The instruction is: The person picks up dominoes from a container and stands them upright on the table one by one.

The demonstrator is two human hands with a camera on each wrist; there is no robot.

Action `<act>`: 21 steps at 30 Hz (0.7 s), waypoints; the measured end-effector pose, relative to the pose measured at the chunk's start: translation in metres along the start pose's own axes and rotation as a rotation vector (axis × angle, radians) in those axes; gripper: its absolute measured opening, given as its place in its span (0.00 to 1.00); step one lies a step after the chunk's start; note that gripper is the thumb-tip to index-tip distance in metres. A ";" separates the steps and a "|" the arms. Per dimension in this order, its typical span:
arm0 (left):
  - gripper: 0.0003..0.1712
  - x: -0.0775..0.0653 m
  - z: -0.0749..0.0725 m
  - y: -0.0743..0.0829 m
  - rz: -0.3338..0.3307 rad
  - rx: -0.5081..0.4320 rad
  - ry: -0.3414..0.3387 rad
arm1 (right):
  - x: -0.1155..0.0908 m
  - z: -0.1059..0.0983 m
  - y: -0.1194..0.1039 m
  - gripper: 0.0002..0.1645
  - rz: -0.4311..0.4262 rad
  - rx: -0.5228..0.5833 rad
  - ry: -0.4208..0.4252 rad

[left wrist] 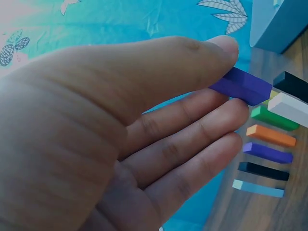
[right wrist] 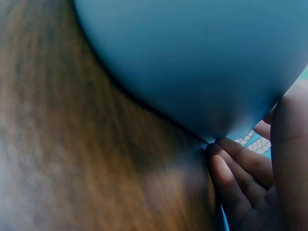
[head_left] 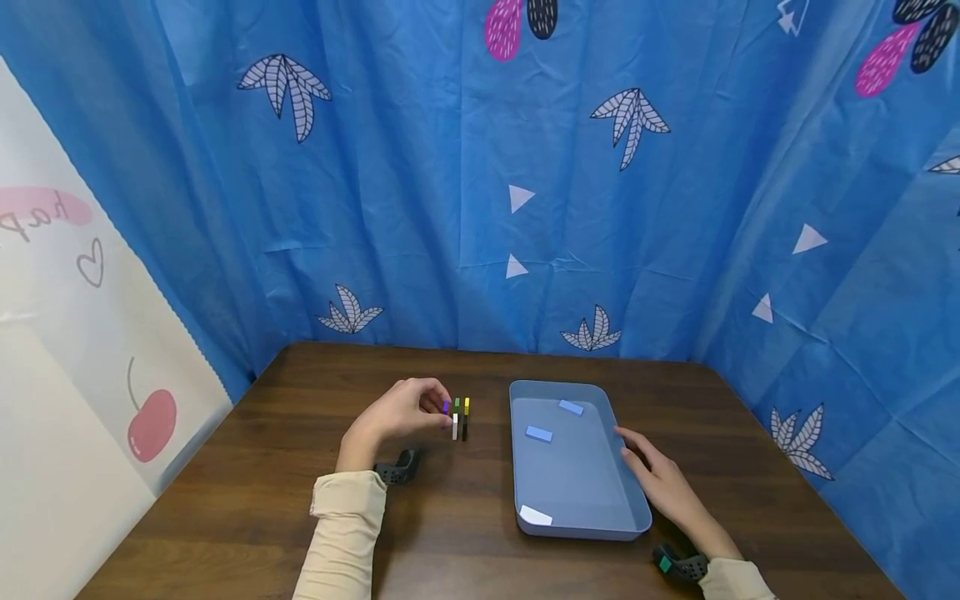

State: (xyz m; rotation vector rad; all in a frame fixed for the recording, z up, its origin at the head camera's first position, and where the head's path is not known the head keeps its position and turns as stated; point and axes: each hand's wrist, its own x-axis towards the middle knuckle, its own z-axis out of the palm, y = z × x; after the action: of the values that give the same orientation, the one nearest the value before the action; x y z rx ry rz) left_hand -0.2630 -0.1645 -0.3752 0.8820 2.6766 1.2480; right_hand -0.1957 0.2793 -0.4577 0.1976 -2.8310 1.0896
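My left hand (head_left: 405, 412) pinches a purple block (left wrist: 245, 86) between thumb and fingers, at the left of a small group of blocks. A white block (head_left: 454, 427), a green block (head_left: 457, 403) and a yellow block (head_left: 467, 406) are close by its fingertips. In the left wrist view, an orange block (left wrist: 272, 135), a second purple block (left wrist: 268, 153) and a light blue block (left wrist: 259, 188) lie in a row. My right hand (head_left: 663, 479) touches the right side of a blue-grey tray (head_left: 573, 492), fingers fairly straight against its outer wall.
Two blue blocks, one near the back (head_left: 571, 407) and one further left (head_left: 538, 434), lie inside the tray. A white piece (head_left: 536, 515) shows at its near left corner. A blue curtain (head_left: 450, 208) hangs behind the brown wooden table (head_left: 262, 500).
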 end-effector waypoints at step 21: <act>0.13 0.006 0.006 -0.012 -0.029 0.017 0.020 | -0.002 0.002 0.002 0.31 -0.038 0.009 0.024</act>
State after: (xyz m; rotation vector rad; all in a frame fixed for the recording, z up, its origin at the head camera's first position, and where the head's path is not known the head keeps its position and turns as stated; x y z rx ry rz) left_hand -0.2719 -0.1637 -0.3869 0.8334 2.7097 1.2359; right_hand -0.1941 0.2796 -0.4607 0.2366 -2.7898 1.0905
